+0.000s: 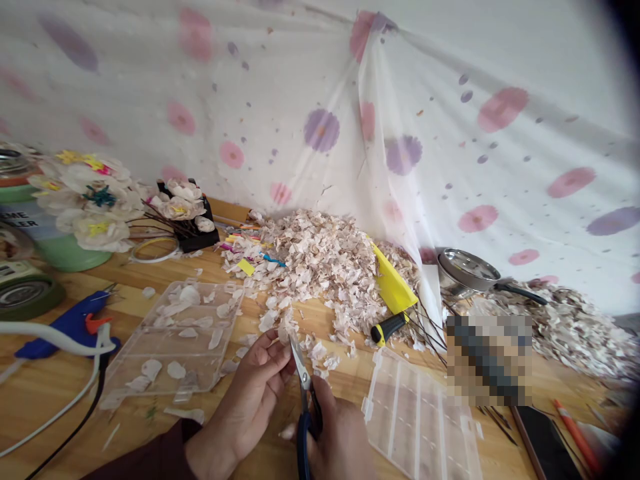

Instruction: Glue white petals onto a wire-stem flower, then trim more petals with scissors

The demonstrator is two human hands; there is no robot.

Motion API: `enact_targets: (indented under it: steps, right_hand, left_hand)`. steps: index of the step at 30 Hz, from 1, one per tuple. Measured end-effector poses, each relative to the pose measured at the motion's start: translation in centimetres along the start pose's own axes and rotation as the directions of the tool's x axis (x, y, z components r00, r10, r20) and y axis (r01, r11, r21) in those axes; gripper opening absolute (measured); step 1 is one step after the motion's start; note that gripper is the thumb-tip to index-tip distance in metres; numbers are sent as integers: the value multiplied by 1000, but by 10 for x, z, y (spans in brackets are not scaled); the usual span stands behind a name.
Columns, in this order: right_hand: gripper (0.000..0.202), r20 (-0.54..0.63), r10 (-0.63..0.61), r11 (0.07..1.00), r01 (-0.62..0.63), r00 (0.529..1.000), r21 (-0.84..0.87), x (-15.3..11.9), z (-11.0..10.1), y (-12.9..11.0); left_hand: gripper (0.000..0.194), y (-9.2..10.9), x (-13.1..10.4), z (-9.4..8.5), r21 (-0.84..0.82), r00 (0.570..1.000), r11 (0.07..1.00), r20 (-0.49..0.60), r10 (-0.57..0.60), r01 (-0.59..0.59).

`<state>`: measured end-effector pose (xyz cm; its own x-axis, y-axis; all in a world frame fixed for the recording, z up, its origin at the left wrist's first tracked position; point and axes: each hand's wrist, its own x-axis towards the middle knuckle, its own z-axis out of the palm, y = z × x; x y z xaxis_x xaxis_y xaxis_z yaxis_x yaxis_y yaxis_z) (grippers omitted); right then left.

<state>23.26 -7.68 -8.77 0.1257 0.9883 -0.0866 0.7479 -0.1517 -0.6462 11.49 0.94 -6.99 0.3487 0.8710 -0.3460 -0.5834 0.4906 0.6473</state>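
My left hand pinches a thin, pale, papery petal between thumb and fingers, low in the middle of the view. Around the dark blue handles of a pair of scissors closes my right hand. The blades point up and away, right by the left fingertips and the petal's lower edge. Beyond both hands rises a large heap of similar pale papery flakes, some scattered down to my fingers. A clear plastic compartment tray on the left holds several loose petals.
Another clear compartment tray lies right of my hands. Left are a blue glue gun, cables and handmade flowers. A yellow sheet leans by the heap, near a black-yellow handle. Farther right are a pan and phone.
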Motion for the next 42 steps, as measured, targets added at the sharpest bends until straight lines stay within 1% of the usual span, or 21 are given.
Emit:
enact_targets:
  steps: [7,11,15,19,24,26,28,32,35,37,39,42]
  right_hand:
    - [34,-19,-45,999,45,999,18,-2,5,3]
    - [32,-35,-51,999,51,998,-1,-3,8,4]
    - [25,-29,-31,1000,31,999,3,-4,11,6]
    - [21,-45,-11,1000,10,999,-4,-5,13,7]
    - [22,-2,59,998,-59,998,14,-4,11,4]
    - [21,-11,55,996,-54,998,65,-4,11,4]
    - [20,-34,45,985,-39,998,167,-3,11,7]
    - [24,-107,102,911,-50,989,410,-3,10,15]
    - [28,-123,100,860,-23,987,510,-7,7,16]
    - [37,-136,74,846,10,988,533,-11,3,12]
    - [43,-134,46,862,28,990,506,-15,-3,6]
    - [39,-43,15,907,5,999,421,-15,-16,-5]
  left_hand:
    - [32,-1,1,-2,6,999,1000,53,2,-2]
    - [30,-1,1,-2,-6,997,1000,72,-13,14]
    - [27,-1,2,-2,-8,997,1000,78,-11,12]
    - [25,-1,1,0,-23,998,1000,57,-4,5]
    - [28,3,-3,4,-40,999,998,24,-39,40]
    - [26,4,-4,4,-64,997,995,-15,-71,70]
    - [23,4,-3,3,-99,995,991,-43,-91,86]
    - [18,4,-2,1,-141,993,984,-26,-113,108]
    - [15,4,-2,2,-140,991,982,-16,-129,126]
    - [15,4,-2,2,-137,991,982,-20,-134,130]
    - [14,4,-1,1,-118,992,985,-7,-127,125]
    - [12,5,0,0,-80,995,992,9,-101,101]
